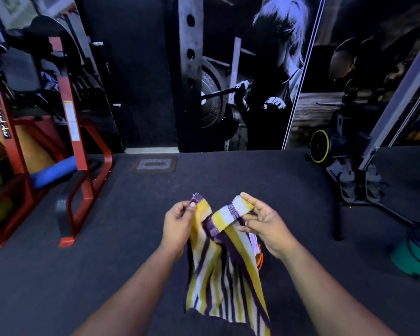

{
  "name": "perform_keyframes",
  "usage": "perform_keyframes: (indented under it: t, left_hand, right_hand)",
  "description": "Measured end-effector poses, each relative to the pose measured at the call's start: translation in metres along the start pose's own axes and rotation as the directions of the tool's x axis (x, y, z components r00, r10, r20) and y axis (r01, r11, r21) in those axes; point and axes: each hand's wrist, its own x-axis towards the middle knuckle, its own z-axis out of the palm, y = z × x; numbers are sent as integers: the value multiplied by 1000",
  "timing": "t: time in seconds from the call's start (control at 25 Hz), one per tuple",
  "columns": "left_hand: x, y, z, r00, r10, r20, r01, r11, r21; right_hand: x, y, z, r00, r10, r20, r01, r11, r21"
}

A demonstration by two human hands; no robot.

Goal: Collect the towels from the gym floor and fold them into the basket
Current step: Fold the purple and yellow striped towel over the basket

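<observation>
From the head view, a striped towel (226, 270) hangs in the lower middle of the frame, off the gym floor (131, 238). It has yellow, white and purple stripes. The left hand (177, 223) pinches one top corner between the thumb and the curled fingers. The right hand (262, 221) holds the other top edge, which drapes over its fingers; the first finger points up and the other fingers are bent and a little spread. The two hands are near each other, and the towel sags in a loose dip between them. It hangs down with wrinkles and is not folded yet.

So this towel is picked up, and that part looks done. The folding looks like it is just starting, since the corners are only held up. The putting away is still left.

No basket can be seen for sure. A small bit of orange (260, 258) peeks out behind the towel's right edge, and it may be part of a basket, but too little shows to tell. No other towels show on the dark floor.

A red weight rack (75, 141) stands at the left of the frame. An exercise bike (337, 151) stands at the right, and a green tub (412, 258) sits at the right edge.
</observation>
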Motion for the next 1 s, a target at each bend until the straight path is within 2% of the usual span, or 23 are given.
perform_keyframes:
  t: [0.08,0.16,0.24,0.32,0.4,0.44,0.48,0.52,0.6,0.64,0.76,0.84,1.0]
  left_hand:
    - [-4,-1,9,993,-79,92,83,996,-41]
    - [-7,1,14,986,-109,128,116,992,-56]
    - [-10,5,19,979,-124,161,139,987,-86]
    - [-16,11,23,973,-156,171,168,984,-60]
    - [-18,10,24,967,-161,200,169,985,-23]
    - [-18,10,22,965,-153,211,160,987,-17]
    - [-18,10,21,967,-142,210,150,988,-24]
    - [-17,11,19,969,-139,202,150,988,-40]
    - [-16,12,19,968,-150,199,166,984,-69]
    - [-17,13,20,964,-155,218,175,981,-78]
    - [-19,16,23,950,-177,257,210,971,-110]
    - [-22,21,25,945,-193,265,231,965,-124]
    - [-27,30,27,940,-242,241,291,936,-196]
  right_hand:
    - [5,2,5,987,-138,-87,102,936,-336]
    - [7,4,9,928,-332,-172,161,769,-618]
    - [8,1,13,887,-429,-171,152,622,-768]
    - [10,-2,14,877,-457,-148,103,481,-871]
    - [14,-1,13,858,-508,-79,158,407,-900]
    - [17,-1,10,853,-521,-33,226,425,-877]
    - [18,-1,9,865,-501,-12,276,497,-823]
    - [19,-1,7,894,-448,-4,305,616,-727]
    - [19,-4,7,954,-294,50,273,791,-548]
    - [18,-6,11,969,-235,72,238,817,-525]
    - [20,-10,25,975,-217,49,212,834,-509]
    - [23,-13,31,963,-265,41,242,791,-562]
    - [26,-11,28,964,-234,127,264,781,-566]
